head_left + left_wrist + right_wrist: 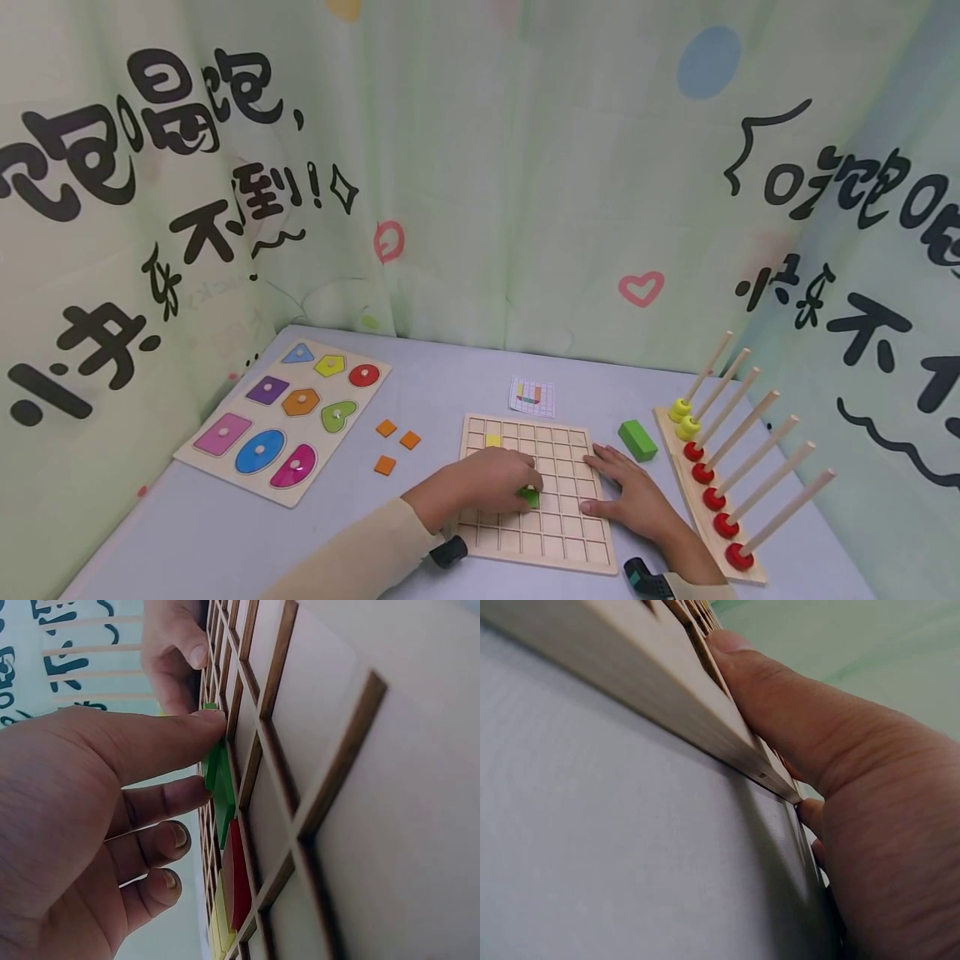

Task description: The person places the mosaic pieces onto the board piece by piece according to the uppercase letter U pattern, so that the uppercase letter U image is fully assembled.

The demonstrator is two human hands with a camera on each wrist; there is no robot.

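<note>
Pinching 1 green square tile (529, 499) over the pale wooden grid board (572, 527) in head view, the left hand (493, 481) seems mid-placement, right hand (636, 496) spread. Left wrist: next, seating it flat seems needed. Right wrist: thumb (787, 701) on board edge.

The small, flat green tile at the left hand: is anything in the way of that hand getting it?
No, nothing visible. The left hand already pinches the small, flat green tile, over the pale wooden grid board. The right hand is at the board's right edge, off to the side.
</note>
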